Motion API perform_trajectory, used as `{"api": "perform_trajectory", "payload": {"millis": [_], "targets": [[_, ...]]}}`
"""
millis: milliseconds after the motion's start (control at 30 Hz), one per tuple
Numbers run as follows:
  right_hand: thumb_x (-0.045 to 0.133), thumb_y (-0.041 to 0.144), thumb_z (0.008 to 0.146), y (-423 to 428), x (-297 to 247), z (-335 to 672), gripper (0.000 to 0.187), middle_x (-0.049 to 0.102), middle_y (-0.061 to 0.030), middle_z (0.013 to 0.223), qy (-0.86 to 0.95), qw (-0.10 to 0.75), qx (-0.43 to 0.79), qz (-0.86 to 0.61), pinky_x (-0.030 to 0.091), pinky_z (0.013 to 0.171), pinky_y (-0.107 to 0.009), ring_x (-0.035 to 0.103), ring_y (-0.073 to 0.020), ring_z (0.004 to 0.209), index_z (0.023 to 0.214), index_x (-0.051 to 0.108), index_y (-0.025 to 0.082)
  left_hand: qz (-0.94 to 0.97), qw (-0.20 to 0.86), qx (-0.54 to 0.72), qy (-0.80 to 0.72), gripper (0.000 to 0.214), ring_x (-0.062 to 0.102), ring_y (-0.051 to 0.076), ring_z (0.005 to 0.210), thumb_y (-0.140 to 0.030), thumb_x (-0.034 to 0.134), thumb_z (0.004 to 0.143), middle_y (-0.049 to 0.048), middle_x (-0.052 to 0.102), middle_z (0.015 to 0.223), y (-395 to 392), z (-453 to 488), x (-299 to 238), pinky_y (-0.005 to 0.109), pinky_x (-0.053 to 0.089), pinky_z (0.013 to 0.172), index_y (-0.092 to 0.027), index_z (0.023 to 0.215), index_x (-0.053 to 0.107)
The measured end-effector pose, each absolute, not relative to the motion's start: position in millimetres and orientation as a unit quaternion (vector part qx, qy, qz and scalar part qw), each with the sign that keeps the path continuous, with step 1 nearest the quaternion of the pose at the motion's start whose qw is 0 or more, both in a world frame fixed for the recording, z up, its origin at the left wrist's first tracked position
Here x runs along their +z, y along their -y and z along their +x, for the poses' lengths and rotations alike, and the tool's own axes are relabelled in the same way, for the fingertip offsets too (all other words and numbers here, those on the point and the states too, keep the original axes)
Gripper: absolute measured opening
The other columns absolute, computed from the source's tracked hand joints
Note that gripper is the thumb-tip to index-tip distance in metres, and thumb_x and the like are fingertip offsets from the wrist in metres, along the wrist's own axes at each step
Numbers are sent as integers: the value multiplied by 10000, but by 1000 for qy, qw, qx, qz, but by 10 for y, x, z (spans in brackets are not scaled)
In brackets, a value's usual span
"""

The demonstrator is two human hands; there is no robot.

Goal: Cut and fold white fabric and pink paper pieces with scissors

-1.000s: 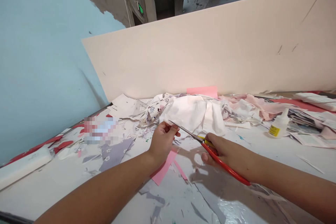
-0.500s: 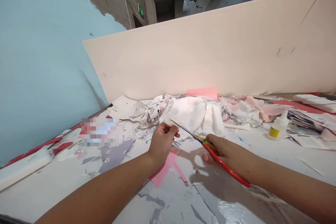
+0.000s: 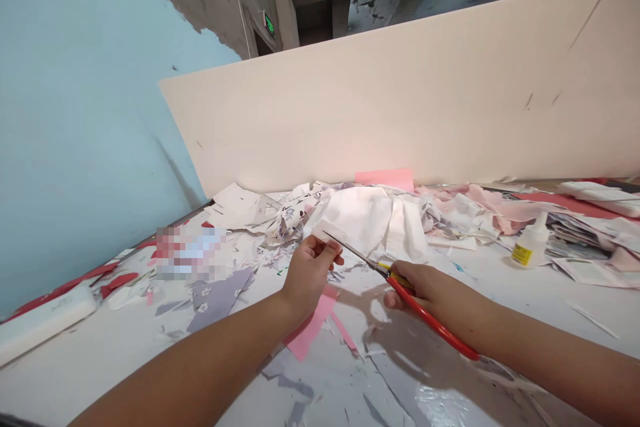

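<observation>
My right hand (image 3: 417, 283) is closed around the handles of a pair of scissors (image 3: 370, 261), which have red and yellow grips. Their blades look closed or nearly so, and the tips reach just above the fingers of my left hand (image 3: 315, 267). That hand pinches a small piece of white paper (image 3: 331, 230), which blends with the white sheets behind it. Beneath my left wrist lies a pink sheet of paper (image 3: 313, 327), with a thin pink strip (image 3: 343, 330) beside it.
Crumpled white paper (image 3: 370, 213) is heaped along the upright board (image 3: 400, 107). A glue bottle (image 3: 530, 243) stands at the right near stacked papers (image 3: 580, 237). Purple patterned paper (image 3: 220, 300) and red scraps (image 3: 117, 283) lie left. A white block (image 3: 50, 320) sits at the left edge.
Both hands stay almost in place. The scissor tips have shifted very slightly, and a small white scrap now shows on the table below the scissors.
</observation>
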State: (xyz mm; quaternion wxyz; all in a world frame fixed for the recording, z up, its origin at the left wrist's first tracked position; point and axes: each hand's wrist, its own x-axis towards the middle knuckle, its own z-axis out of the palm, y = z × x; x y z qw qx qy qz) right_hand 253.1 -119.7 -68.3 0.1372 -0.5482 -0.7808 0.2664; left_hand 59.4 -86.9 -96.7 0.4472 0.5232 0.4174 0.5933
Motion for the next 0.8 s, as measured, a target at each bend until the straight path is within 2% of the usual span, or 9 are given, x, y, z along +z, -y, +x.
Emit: {"api": "perform_trajectory", "payload": {"millis": [233, 533, 800], "targets": [[408, 453, 752, 1168, -736, 2534, 268, 541, 4, 619, 785, 149, 250, -547, 308, 453, -209, 456, -120, 522, 669, 417, 198, 507, 466, 603, -402, 229, 492, 87, 568, -366, 585, 671, 2, 527, 652, 872, 609, -944, 218, 350, 546, -161, 737, 509], [400, 510, 742, 1201, -735, 2536, 328, 538, -1, 617, 765, 159, 291, -552, 317, 448, -207, 456, -120, 515, 646, 409, 196, 484, 504, 606, -380, 214, 465, 72, 553, -340, 596, 665, -11, 509, 627, 875, 600, -925, 207, 339, 529, -159, 724, 499], [390, 534, 737, 1205, -695, 2519, 341, 547, -3, 624, 778, 139, 260, -556, 304, 443, -202, 460, -126, 522, 655, 422, 204, 484, 515, 602, -371, 200, 455, 61, 534, -329, 595, 669, -18, 501, 620, 878, 595, -918, 203, 334, 517, -159, 721, 505]]}}
